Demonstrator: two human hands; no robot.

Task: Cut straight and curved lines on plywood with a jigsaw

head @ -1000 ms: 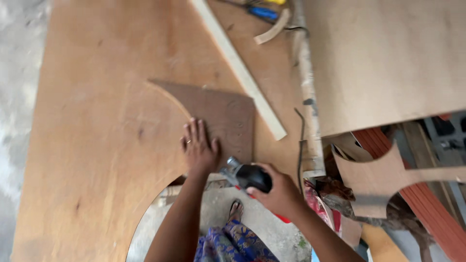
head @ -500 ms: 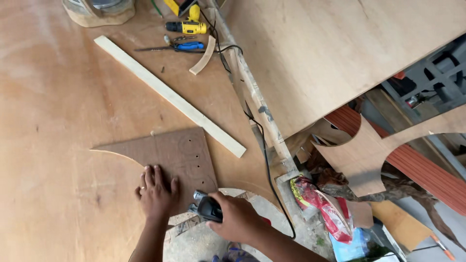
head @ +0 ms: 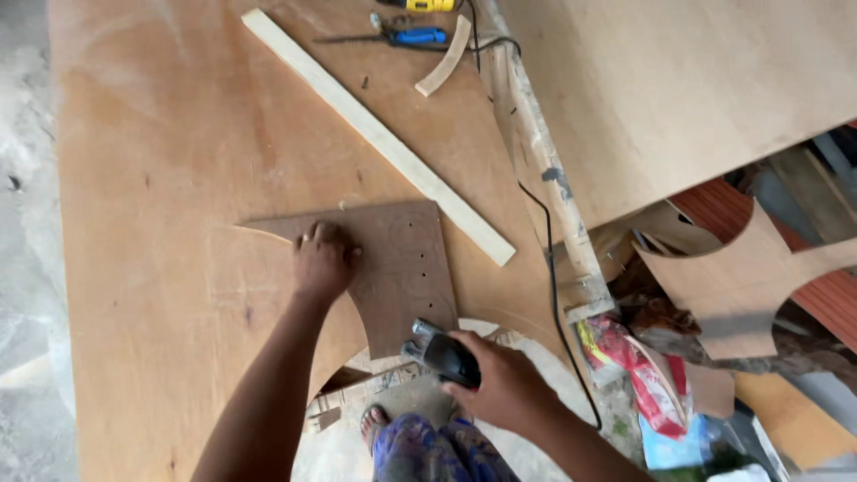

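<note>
The left arm reaches straight forward, and the left hand (head: 321,261) lies flat with its fingers spread, pressing on a brown curved template (head: 393,268). The template lies on the big plywood sheet (head: 178,178) (right by a cut-out curve in the sheet's near edge). The right arm comes in from the lower right, and the right hand (head: 504,384) is wrapped tight around a black power tool (head: 442,353) at the template's near corner.

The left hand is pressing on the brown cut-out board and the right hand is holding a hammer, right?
Not quite. In the head view the right hand holds a black power tool, not a hammer. The left hand does press flat on the brown cut-out board.
</note>
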